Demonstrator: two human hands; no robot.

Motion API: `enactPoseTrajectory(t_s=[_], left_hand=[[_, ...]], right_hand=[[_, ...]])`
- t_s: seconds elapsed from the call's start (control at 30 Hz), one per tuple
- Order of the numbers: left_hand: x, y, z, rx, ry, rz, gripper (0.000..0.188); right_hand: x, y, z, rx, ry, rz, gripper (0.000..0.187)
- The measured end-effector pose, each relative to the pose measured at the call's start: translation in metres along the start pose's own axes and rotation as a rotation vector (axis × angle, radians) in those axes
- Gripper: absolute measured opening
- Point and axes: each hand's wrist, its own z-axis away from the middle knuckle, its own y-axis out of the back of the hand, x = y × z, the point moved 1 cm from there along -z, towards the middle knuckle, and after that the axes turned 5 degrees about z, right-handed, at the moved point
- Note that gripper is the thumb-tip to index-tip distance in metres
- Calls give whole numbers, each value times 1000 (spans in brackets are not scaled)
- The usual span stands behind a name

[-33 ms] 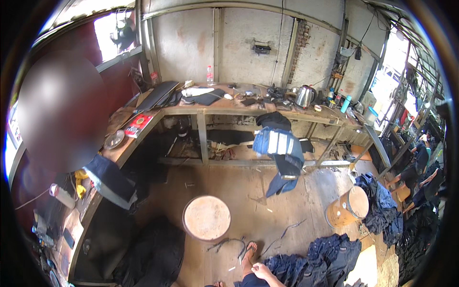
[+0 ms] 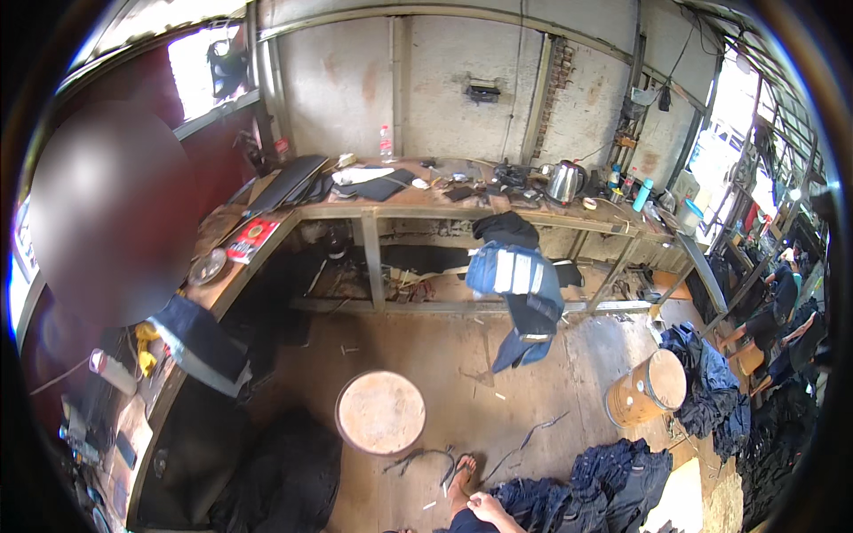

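Observation:
Only one of my hands shows, at the lower edge: my right hand (image 2: 490, 512), lying by my knee and just behind my sandalled foot (image 2: 461, 478). It is small in the picture, and whether it holds anything cannot be made out. A heap of dark blue denim garments (image 2: 597, 487) lies on the floor immediately to its right. My left hand is out of view.
A round wooden stool (image 2: 380, 411) stands ahead of me and an orange drum (image 2: 647, 388) to the right. Jeans (image 2: 520, 298) hang off the long cluttered workbench (image 2: 373, 211), which holds a kettle (image 2: 562, 182). More denim piles (image 2: 711, 377) lie right; a person stands at the left.

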Motion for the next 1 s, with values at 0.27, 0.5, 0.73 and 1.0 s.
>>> enactPoseTrajectory(t_s=[0.27, 0.5, 0.73, 1.0], left_hand=[[95, -1, -52, 140, 221, 87, 58], [139, -28, -85, 402, 259, 147, 52], [169, -9, -158, 269, 245, 324, 51], [202, 93, -254, 382, 579, 700, 44]], right_hand=[[76, 146, -120, 183, -106, -51, 44], [-64, 379, -133, 1033, 115, 18, 52], [-236, 475, -167, 1085, 570, -197, 41], [-408, 439, -288, 266, 741, -307, 33]])
